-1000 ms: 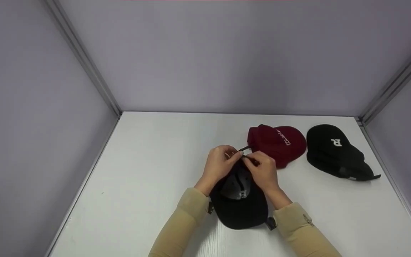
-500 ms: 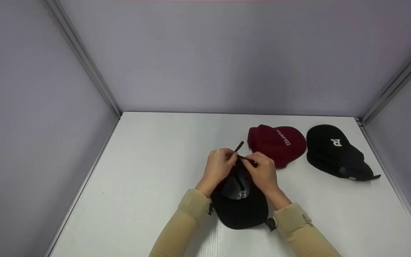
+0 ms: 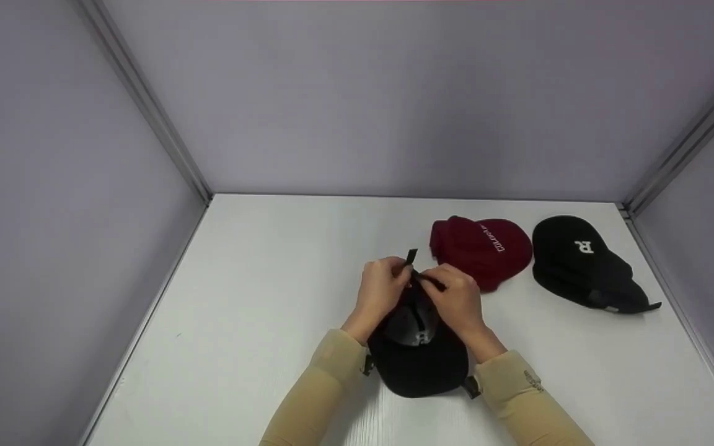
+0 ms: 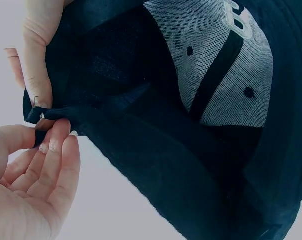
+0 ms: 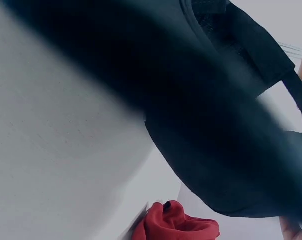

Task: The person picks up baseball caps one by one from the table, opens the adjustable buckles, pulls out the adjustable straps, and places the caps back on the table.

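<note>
A black baseball cap [image 3: 419, 370] lies inside up on the white table, its brim towards me. At the cap's far end, my left hand [image 3: 377, 290] pinches the narrow back strap [image 3: 412, 256], whose tip sticks up past the fingers. My right hand [image 3: 458, 300] grips the other side of the back opening. In the left wrist view a small metal buckle [image 4: 42, 123] shows between the fingertips, and pale mesh lining [image 4: 231, 85] shows inside the crown. The cap fills much of the right wrist view, partly blurred, with only bits of fingers at the right edge.
A dark red cap [image 3: 487, 248] with white lettering lies just beyond my right hand. Right of it rests another black cap [image 3: 580, 266] with a white R. Grey panels [image 3: 357, 99] wall the white table [image 3: 258, 279] at the back and both sides.
The strap's tip leaned right, towards the red cap, and now points almost straight up by my left fingers. My left hand has shifted slightly; the right stays at the cap's back opening.
</note>
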Demonstrator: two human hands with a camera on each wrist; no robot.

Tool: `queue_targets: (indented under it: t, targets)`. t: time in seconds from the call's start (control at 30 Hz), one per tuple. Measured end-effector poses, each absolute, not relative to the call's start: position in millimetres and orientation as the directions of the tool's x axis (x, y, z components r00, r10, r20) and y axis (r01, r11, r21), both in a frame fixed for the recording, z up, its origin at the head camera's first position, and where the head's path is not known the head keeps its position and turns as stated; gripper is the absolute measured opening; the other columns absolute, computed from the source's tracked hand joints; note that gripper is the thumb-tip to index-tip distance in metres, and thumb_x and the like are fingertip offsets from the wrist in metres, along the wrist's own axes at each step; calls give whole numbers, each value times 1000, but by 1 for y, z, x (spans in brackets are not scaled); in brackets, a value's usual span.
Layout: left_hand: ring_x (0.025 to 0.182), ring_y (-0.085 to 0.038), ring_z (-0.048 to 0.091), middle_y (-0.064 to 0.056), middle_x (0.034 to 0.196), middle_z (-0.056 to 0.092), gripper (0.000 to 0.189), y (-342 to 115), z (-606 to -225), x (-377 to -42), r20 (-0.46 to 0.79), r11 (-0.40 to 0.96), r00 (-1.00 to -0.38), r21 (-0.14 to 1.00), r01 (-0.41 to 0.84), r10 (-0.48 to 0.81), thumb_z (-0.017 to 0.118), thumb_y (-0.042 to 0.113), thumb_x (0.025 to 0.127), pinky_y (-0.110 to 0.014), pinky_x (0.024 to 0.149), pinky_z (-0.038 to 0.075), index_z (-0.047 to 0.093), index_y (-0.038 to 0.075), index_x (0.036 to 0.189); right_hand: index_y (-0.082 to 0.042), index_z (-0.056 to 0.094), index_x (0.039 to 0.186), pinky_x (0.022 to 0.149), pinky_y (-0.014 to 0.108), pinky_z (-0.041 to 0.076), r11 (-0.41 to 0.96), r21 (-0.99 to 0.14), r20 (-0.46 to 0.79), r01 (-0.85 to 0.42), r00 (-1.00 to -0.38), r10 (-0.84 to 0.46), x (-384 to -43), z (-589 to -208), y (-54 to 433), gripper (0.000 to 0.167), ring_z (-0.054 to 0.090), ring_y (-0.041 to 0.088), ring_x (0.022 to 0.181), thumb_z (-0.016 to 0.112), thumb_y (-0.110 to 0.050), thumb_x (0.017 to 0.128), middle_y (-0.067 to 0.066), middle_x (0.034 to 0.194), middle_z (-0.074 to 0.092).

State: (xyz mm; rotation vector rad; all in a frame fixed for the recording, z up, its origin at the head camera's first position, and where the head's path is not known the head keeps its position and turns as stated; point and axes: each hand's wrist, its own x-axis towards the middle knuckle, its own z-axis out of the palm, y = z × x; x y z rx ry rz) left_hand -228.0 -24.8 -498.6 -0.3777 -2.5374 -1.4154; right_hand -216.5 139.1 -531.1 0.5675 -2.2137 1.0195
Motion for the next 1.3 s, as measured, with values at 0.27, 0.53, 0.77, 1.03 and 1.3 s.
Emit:
queue_targets:
  t: [0.27, 0.53, 0.77, 1.03, 1.3]
  targets:
    - [57, -3, 59, 4, 65, 65, 15, -24, -502, -226, 300, 425, -953, 857, 291, 48, 66, 8, 93, -21, 55, 49, 71, 3, 80, -6, 76, 81, 62, 32, 53, 574, -517, 717, -635, -687, -115, -218, -534, 140, 5, 66, 12, 72, 75, -8, 86, -2, 80, 69]
    - [60, -8, 65, 1, 68, 68, 17, -24, -506, -224, 252, 313, -968, 920, 235, -15, 64, 8, 94, -22, 57, 53, 69, 3, 78, -8, 77, 82, 62, 27, 51, 527, -543, 731, -653, -677, -87, -219, -537, 141, 7, 65, 11, 70, 76, -1, 83, -3, 80, 70]
    - [67, -22, 71, -7, 73, 71, 14, -31, -505, -225, 199, 171, -976, 968, 182, -89, 61, 6, 96, -26, 62, 56, 66, 0, 85, -9, 76, 80, 64, 22, 48, 467, -595, 724, -654, -688, -41, -219, -540, 146, 11, 64, 14, 69, 78, 2, 81, -2, 78, 69]
    - [65, -12, 69, -5, 75, 70, 14, -32, -504, -225, 205, 191, -978, 962, 194, -37, 62, 8, 97, -26, 63, 56, 67, 0, 87, -7, 75, 81, 66, 21, 48, 468, -593, 714, -655, -696, -70, -220, -542, 150, 6, 65, 16, 71, 77, -1, 82, -1, 81, 70]
    - [72, -22, 71, -10, 87, 70, 17, -35, -507, -225, 224, 208, -975, 953, 221, 10, 61, 12, 98, -29, 64, 56, 68, -4, 99, -6, 75, 85, 68, 21, 50, 502, -588, 691, -634, -717, -96, -219, -541, 153, 2, 66, 13, 76, 77, -7, 84, -2, 84, 70]
